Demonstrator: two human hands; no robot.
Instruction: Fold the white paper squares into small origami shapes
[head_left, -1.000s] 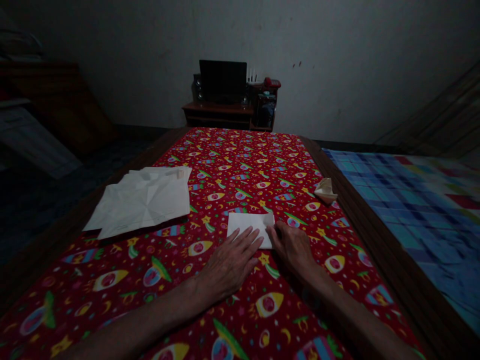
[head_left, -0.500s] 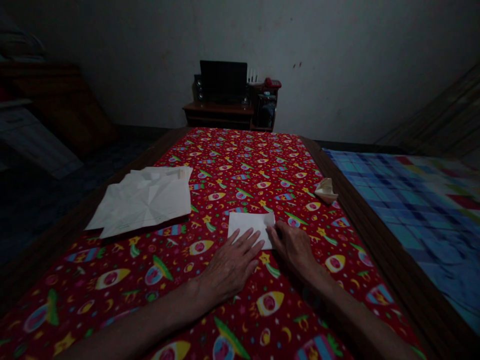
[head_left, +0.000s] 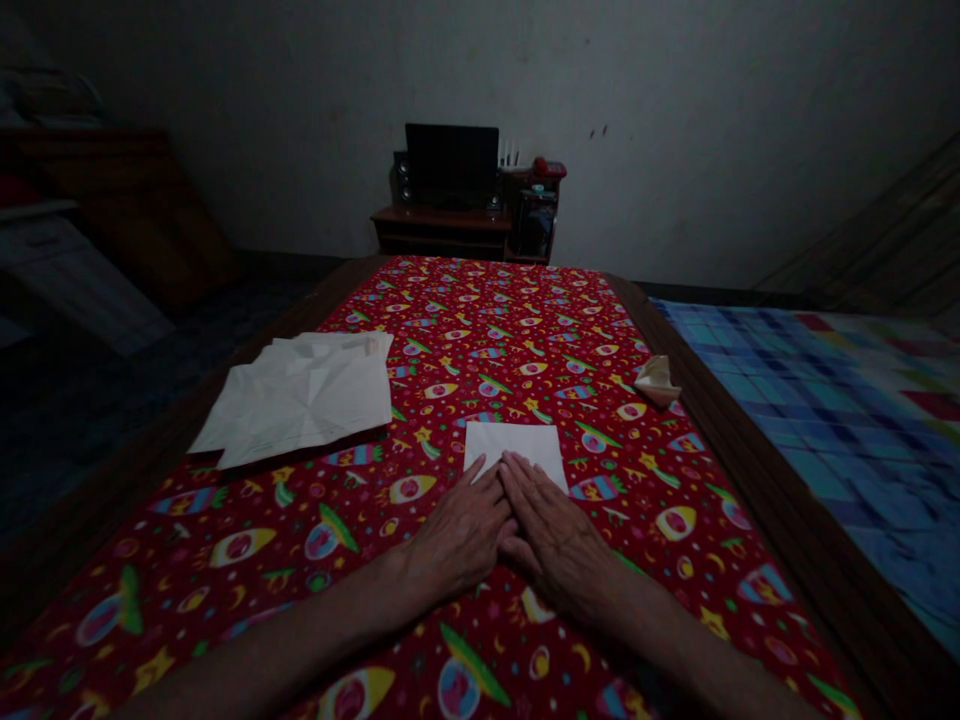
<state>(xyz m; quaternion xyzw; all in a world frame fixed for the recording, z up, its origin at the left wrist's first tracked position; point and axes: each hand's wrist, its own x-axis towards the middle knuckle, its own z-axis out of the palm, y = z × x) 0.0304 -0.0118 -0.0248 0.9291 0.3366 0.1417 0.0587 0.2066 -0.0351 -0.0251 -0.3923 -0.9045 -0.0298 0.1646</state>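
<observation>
A small folded white paper lies on the red patterned cloth in front of me. My left hand lies flat and open, its fingertips on the paper's near left edge. My right hand lies flat and open beside it, fingers stretched over the paper's near edge. The two hands touch side by side.
A stack of creased white sheets lies to the left on the cloth. A small folded paper figure sits near the right edge. Beyond the right edge is a blue checked mat. A dark screen on a low cabinet stands at the far wall.
My right hand has moved from the paper's right corner to its near edge and flattened out next to my left hand. The paper now lies squarer, with its near part under both hands.
</observation>
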